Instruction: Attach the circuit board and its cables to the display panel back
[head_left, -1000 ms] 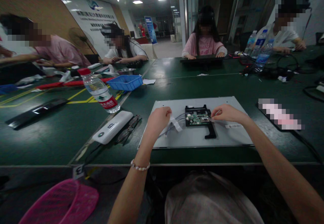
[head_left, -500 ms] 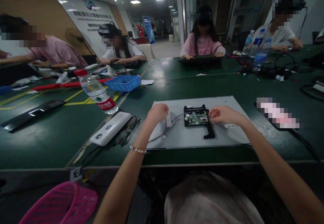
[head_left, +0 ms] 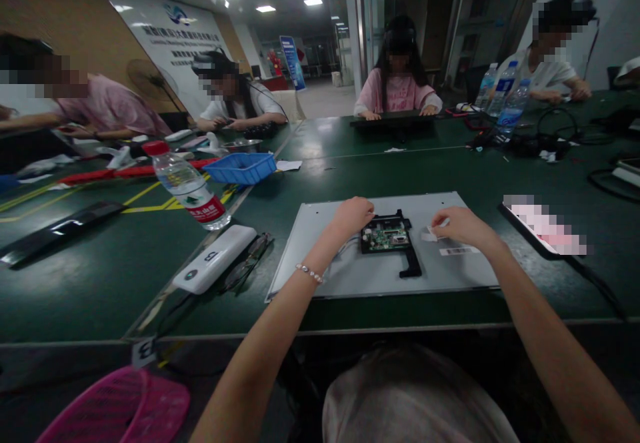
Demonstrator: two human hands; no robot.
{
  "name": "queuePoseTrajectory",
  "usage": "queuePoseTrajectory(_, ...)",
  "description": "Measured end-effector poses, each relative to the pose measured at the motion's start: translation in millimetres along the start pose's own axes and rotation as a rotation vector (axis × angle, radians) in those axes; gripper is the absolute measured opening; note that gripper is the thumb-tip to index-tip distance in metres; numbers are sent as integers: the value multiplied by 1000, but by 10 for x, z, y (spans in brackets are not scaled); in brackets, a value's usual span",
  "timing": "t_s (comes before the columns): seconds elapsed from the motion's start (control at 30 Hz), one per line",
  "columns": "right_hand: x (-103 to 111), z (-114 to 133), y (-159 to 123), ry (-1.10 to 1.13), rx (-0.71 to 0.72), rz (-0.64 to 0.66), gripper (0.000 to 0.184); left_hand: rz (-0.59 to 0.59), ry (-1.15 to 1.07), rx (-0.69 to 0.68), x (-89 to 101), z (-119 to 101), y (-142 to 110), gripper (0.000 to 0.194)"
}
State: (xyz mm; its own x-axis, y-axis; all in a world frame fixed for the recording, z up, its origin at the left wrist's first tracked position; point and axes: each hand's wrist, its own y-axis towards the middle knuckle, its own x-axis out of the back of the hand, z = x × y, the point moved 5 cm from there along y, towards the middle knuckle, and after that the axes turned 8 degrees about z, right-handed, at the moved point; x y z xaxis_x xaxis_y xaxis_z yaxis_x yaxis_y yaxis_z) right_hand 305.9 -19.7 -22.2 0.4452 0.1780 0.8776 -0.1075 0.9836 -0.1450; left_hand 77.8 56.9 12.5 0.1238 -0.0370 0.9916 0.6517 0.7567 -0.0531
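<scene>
A grey metal panel lies flat on the green table in front of me. On its middle sits a small green circuit board in a black bracket. My left hand is closed, resting at the board's upper left edge over the grey wires. My right hand is to the right of the board, fingers pinched on a small white strip. A barcode label lies on the panel just under that hand.
Left of the panel lie a white power bank, glasses and a water bottle. A blue tray stands further back. A dark flat device lies at right. Several other people work around the table. A pink basket sits low left.
My left hand has moved right from the wires and white tag to the board's upper left edge. My right hand has drawn away from the board to the right, holding the white strip.
</scene>
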Motion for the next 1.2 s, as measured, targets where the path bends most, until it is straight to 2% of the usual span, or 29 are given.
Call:
queuePoseTrajectory(0.3,18,26,-19,-1,-16,-16,21,-66,114,-17,123,-90,145,24)
queuePoseTrajectory(0.47,3,34,-19,5,-29,-11,22,-21,127,-23,71,-106,257,19)
queuePoseTrajectory(0.57,5,26,-22,24,-28,-13,23,-10,101,-11,51,-56,235,21)
queuePoseTrajectory(0.7,45,39,-47,47,-21,-37,25,-26,23,20,92,94,58,36)
queuePoseTrajectory(0.77,58,74,-62,53,-5,-40,25,-19,-121,3,114,185,-81,48)
queuePoseTrajectory(0.9,27,213,-84,59,89,-9,32,136,-360,-189,58,242,-366,90)
queuePoseTrajectory(0.97,-14,281,-89,55,142,31,36,194,-425,-245,-1,240,-464,102)
queuePoseTrajectory(1.07,-66,322,-85,56,182,84,28,242,-489,-265,-103,217,-518,109)
queuePoseTrajectory(1.2,-79,267,-76,85,129,83,19,276,-541,-260,-180,189,-501,111)
